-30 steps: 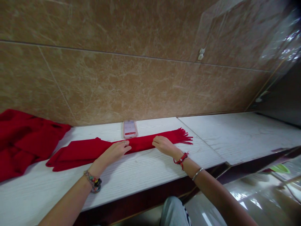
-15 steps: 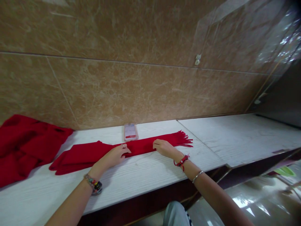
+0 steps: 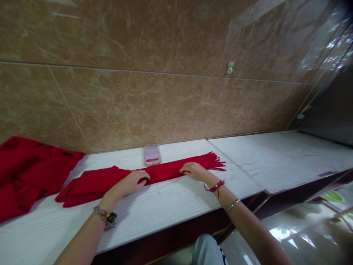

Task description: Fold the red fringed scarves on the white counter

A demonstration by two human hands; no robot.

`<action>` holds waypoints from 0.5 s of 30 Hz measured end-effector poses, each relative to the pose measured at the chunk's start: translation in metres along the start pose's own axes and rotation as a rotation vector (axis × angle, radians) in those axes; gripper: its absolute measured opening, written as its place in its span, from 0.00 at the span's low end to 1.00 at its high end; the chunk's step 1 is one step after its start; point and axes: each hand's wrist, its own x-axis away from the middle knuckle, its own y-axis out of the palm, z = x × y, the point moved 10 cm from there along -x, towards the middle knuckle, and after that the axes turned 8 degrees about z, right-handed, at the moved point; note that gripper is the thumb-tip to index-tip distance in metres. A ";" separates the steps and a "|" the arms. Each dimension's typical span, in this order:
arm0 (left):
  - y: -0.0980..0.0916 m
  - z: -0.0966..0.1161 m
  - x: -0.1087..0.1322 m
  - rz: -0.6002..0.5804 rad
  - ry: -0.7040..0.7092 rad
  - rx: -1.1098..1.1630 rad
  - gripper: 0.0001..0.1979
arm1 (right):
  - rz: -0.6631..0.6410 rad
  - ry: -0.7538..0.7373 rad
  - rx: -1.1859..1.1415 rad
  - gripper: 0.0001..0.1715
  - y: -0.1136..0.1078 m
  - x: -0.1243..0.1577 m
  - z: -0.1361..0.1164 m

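A red fringed scarf lies folded into a long narrow strip on the white counter, its tassels pointing right. My left hand curls over the strip's middle, thumb at the near edge and fingertips on the cloth. Farther right, my right hand has its bent fingers on the scarf short of the fringe, with the fingertips partly hidden. The scarf's left end is wider and stacked in loose folds. Both hands rest low against the cloth.
A heap of red cloth sits at the counter's left end. Behind the scarf, a phone-like flat object lies near the brown marbled wall. The white counter has its front edge close to my knee.
Both hands stay at nearly the same places on the scarf. The left hand has shifted slightly left, with a wider gap between thumb and fingers. The view has moved a little.
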 end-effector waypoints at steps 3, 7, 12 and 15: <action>-0.002 0.004 0.002 -0.019 0.021 -0.039 0.11 | -0.022 -0.017 0.061 0.20 -0.001 0.004 -0.001; -0.001 0.021 0.002 -0.013 0.066 -0.187 0.08 | -0.040 -0.071 0.165 0.21 0.000 0.020 0.003; 0.007 0.044 -0.021 0.070 0.089 -0.379 0.13 | -0.023 -0.118 0.314 0.21 -0.009 0.044 0.022; 0.015 0.065 -0.046 0.106 0.159 -0.305 0.15 | -0.020 -0.109 0.399 0.20 -0.018 0.053 0.035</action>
